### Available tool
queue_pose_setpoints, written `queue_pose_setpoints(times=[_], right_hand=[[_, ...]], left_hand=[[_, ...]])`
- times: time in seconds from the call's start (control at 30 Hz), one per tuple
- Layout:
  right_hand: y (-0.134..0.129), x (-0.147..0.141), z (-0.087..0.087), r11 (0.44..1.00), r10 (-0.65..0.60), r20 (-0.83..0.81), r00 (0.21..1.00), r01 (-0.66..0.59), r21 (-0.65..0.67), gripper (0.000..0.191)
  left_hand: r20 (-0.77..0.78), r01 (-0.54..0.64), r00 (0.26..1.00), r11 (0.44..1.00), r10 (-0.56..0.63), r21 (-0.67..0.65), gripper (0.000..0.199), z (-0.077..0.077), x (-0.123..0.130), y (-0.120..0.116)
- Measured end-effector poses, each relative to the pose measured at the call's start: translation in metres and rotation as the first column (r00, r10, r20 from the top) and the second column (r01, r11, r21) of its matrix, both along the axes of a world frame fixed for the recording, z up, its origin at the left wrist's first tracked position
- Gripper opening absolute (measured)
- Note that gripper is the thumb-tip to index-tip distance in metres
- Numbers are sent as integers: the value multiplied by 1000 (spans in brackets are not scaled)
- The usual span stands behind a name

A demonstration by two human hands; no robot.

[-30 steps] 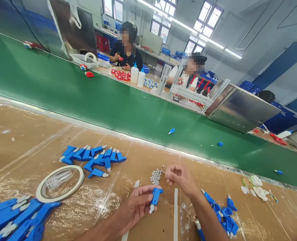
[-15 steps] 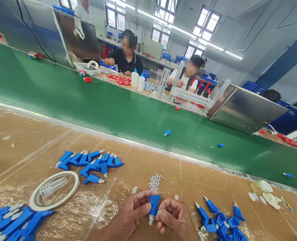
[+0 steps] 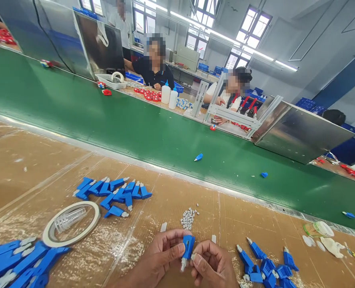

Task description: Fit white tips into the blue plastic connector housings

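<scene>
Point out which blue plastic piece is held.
The pale-tipped blue plastic piece in the left hand; the other blue pieces lie on the brown tabletop or green belt.

Small pellets (image 3: 188,219) are spread on the table (image 3: 249,224), flanked by a ring (image 3: 86,230) at left and pieces (image 3: 267,267) at right.

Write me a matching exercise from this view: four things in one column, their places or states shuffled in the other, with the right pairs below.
1. near tape roll
2. grey bits
3. left hand
4. bottles

A. standing beyond the green belt
B. holding a blue part
C. lying around clear plastic
D. in a loose heap on the brown table

Pairs: 1-C, 2-D, 3-B, 4-A
</scene>
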State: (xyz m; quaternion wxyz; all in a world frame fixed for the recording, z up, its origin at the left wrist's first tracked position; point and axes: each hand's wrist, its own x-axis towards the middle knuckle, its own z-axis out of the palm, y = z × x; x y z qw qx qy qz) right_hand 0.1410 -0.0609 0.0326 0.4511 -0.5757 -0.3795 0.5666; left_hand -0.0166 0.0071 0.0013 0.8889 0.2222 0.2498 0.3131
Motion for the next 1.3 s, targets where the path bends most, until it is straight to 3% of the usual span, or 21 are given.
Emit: queue_pose_setpoints(times=[0.1, 0.2, 0.27, 0.37, 0.6, 0.83, 0.9, 0.93, 1.0, 1.13, 1.2, 1.3], right_hand=[[-2, 2, -4, 982, -24, 209, 978, -16, 188, 41], [-1, 8, -6, 877, -76, 496, 865, -179, 446, 24], [2, 12, -5, 803, -65, 617, 785, -325, 499, 16], [6, 18, -4, 743, -49, 697, 716, -440, 504, 13], [11, 21, -4, 654, -93, 752, 652, -530, 540, 16], [13, 22, 14, 487, -245, 895, 373, -751, 446, 20], [13, 22, 18, 466, -260, 903, 344, -774, 429, 22], [14, 22, 20, 464, -244, 900, 362, -771, 436, 22], [15, 22, 20, 492, -157, 860, 485, -717, 494, 21], [19, 23, 15, 738, 41, 643, 765, -457, 496, 17], [20, 24, 11, 816, 73, 548, 833, -366, 447, 22], [21, 25, 7, 854, 116, 440, 891, -316, 413, 22]], left_hand=[[-6, 35, 999, 993, -36, -112, 35, 4, 1, 1], [-14, 77, 996, 963, -83, -259, 25, 6, 2, 2], [-29, 90, 994, 943, -105, -322, 23, 7, 2, 3], [-65, 80, 992, 930, -110, -359, 28, 10, 1, 4], [-117, 100, 981, 925, -152, -366, 42, 18, 1, 5], [-112, 118, 979, 927, -167, -355, 43, 18, 2, 8], [-99, 146, 977, 927, -191, -344, 43, 18, 1, 9], [-92, 166, 974, 928, -207, -334, 43, 18, 1, 10], [-79, 203, 968, 929, -238, -309, 43, 17, 0, 10], [-71, 212, 968, 938, -239, -272, 46, 15, 0, 7], [-69, 215, 969, 944, -239, -251, 47, 13, 0, 6], [-70, 225, 967, 952, -244, -207, 47, 13, -1, 5]])
